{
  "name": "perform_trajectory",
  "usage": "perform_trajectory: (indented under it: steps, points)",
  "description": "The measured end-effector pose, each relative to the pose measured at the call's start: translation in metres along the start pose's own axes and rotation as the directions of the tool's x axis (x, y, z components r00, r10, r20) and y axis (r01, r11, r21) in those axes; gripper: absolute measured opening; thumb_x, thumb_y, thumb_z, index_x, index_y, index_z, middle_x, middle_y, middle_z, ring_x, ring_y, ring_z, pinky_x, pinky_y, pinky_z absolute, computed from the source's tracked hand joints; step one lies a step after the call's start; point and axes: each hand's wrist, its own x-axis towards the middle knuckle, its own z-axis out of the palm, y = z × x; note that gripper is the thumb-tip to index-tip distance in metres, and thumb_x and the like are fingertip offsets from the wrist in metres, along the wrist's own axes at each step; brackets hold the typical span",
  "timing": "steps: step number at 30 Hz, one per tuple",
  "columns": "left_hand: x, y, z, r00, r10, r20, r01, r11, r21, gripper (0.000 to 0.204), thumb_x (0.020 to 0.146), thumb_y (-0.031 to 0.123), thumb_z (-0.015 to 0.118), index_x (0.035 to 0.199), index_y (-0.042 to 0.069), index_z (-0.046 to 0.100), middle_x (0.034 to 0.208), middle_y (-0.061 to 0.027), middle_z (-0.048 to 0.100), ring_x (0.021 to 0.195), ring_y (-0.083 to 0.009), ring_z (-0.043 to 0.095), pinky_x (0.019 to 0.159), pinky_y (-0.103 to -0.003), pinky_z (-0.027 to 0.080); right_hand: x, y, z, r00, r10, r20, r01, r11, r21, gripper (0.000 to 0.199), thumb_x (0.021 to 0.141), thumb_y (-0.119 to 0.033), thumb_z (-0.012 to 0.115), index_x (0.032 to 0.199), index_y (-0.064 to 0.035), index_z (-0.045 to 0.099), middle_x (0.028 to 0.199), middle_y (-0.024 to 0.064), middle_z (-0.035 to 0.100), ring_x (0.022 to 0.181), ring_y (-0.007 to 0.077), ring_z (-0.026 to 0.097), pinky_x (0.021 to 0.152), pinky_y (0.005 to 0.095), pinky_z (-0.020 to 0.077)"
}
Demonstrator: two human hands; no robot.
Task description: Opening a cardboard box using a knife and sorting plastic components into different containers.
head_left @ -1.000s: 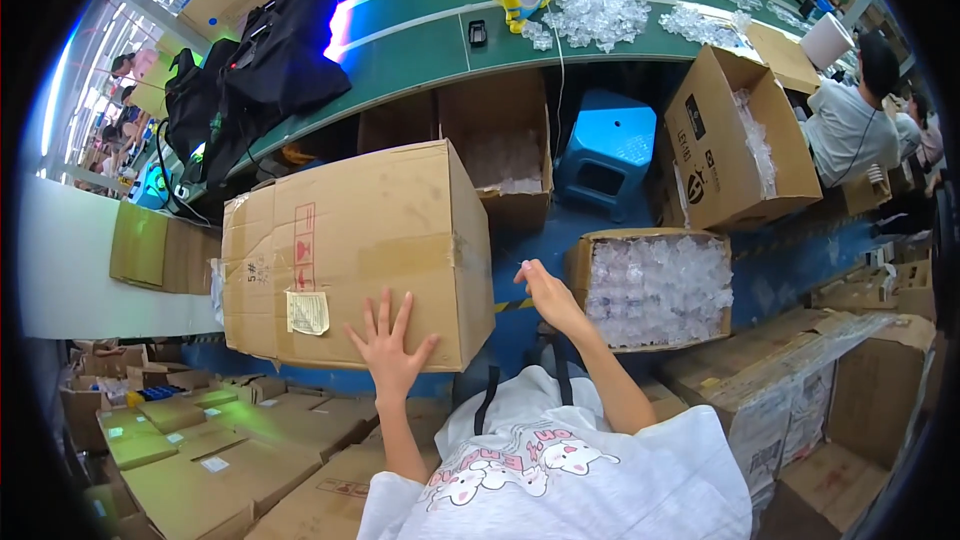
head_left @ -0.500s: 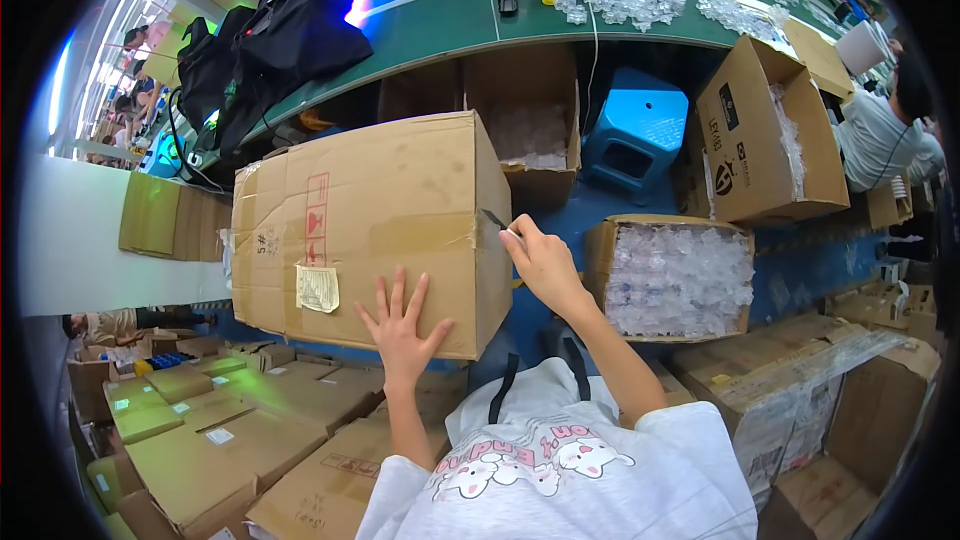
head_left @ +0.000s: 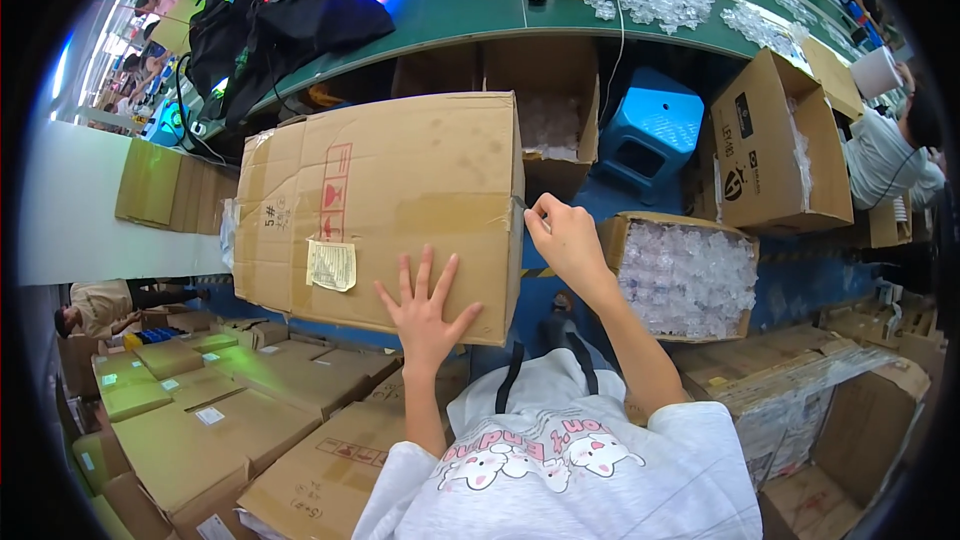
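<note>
A large brown cardboard box (head_left: pixel 420 165) with red printed marks and a pale paper label (head_left: pixel 331 266) fills the middle. My left hand (head_left: pixel 430 318) lies flat on its lower right part, fingers spread. Beside the box's right edge, my right hand (head_left: pixel 572 248) is closed round a small knife (head_left: pixel 522 204). The dark tip of its blade shows at the box edge; most of the knife is hidden by my fingers and the box.
To the right stands an open carton (head_left: pixel 618 250) full of clear plastic pieces. Behind it are a blue stool (head_left: pixel 655 115) and another open box (head_left: pixel 775 150). A green workbench (head_left: pixel 460 0) crosses the back. Stacked cartons (head_left: pixel 220 430) lie at the lower left.
The box has tilted, and less of its right end face shows. My right hand has risen along that edge, and the knife's blade is now mostly hidden. My left hand stays flat on the box.
</note>
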Motion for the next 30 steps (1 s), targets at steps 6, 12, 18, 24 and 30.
perform_trajectory:
  steps: [6, 12, 18, 24, 30]
  points:
    - [-0.001, 0.003, 0.0, 1.0, -0.003, -0.029, 0.003, 1.0, -0.002, 0.052, 0.073, 0.046, 0.049, 0.12, 0.025, 0.042, 0.132, -0.0013, 0.028, 0.124, -0.0267, 0.018, 0.093, -0.059, 0.004, 0.004, -0.013, -0.001, 1.0, -0.027, 0.011, 0.028, 0.988, -0.153, 0.02, 0.076, -0.016, 0.049, 0.068, 0.0028, 0.051, 0.059, 0.019, 0.054, 0.056, 0.0342, 0.053, 0.053, 0.0365, 0.0423]
    - [-0.002, 0.0, 0.003, 0.999, -0.018, -0.05, 0.018, 1.0, -0.001, 0.047, 0.076, 0.044, 0.048, 0.119, 0.027, 0.043, 0.132, -0.0004, 0.029, 0.124, -0.0265, 0.019, 0.093, -0.06, 0.004, -0.01, -0.018, 0.002, 0.998, -0.004, 0.058, 0.015, 0.982, -0.189, 0.02, 0.075, -0.014, 0.049, 0.066, 0.003, 0.051, 0.061, 0.0203, 0.053, 0.058, 0.0354, 0.053, 0.054, 0.0371, 0.0424]
    - [0.0, -0.002, 0.002, 0.997, -0.015, -0.07, 0.015, 1.0, 0.0, 0.047, 0.076, 0.046, 0.047, 0.119, 0.028, 0.043, 0.132, 0.0003, 0.028, 0.124, -0.0259, 0.019, 0.093, -0.06, 0.004, -0.033, -0.024, 0.005, 0.994, 0.008, 0.106, 0.005, 0.992, -0.125, 0.02, 0.075, -0.014, 0.048, 0.066, 0.0035, 0.05, 0.06, 0.021, 0.051, 0.058, 0.0357, 0.052, 0.053, 0.0371, 0.0415]
    - [-0.003, -0.001, 0.0, 0.998, -0.022, -0.06, 0.021, 1.0, -0.005, 0.047, 0.076, 0.047, 0.046, 0.12, 0.031, 0.041, 0.132, 0.0009, 0.028, 0.124, -0.0253, 0.019, 0.092, -0.061, 0.004, -0.045, -0.021, 0.0, 0.992, 0.035, 0.122, -0.025, 0.996, -0.085, 0.019, 0.077, -0.016, 0.05, 0.072, 0.0018, 0.051, 0.057, 0.0186, 0.051, 0.053, 0.0314, 0.052, 0.05, 0.0347, 0.0405]
    - [-0.004, 0.0, -0.001, 1.0, -0.009, -0.026, 0.008, 1.0, -0.011, 0.048, 0.076, 0.047, 0.046, 0.12, 0.028, 0.042, 0.132, 0.0001, 0.027, 0.124, -0.0258, 0.019, 0.094, -0.059, 0.003, -0.022, 0.028, -0.02, 0.918, -0.37, -0.145, 0.356, 0.927, -0.118, 0.008, 0.076, -0.011, 0.055, 0.079, -0.0032, 0.054, 0.066, 0.0123, 0.056, 0.055, 0.0248, 0.054, 0.049, 0.0296, 0.0421]
